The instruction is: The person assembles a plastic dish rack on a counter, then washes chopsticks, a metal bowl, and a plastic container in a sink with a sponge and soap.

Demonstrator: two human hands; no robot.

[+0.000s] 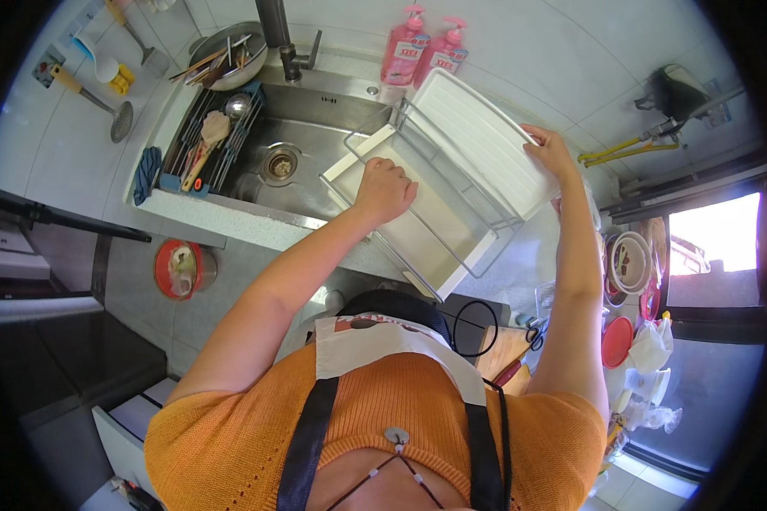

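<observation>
My left hand (387, 191) is closed around a bar of a grey wire rack (444, 246), which stands tilted over the right edge of the sink. A cream-coloured tray (415, 207) lies inside the rack's frame. With fingers and thumb, my right hand (546, 150) grips the right rim of a white ribbed plastic tray (473, 140). This tray leans at the back right of the rack, against or close to its bars. Whether the two touch along the whole side is hidden.
The steel sink (319, 134) has a black faucet (291, 61) behind it. A drying rack (185, 150) with utensils spans its left side. A bowl of chopsticks (246, 70) stands behind. Two pink soap bottles (404, 54) are at the wall; a red-rimmed bin (163, 268) is on the floor.
</observation>
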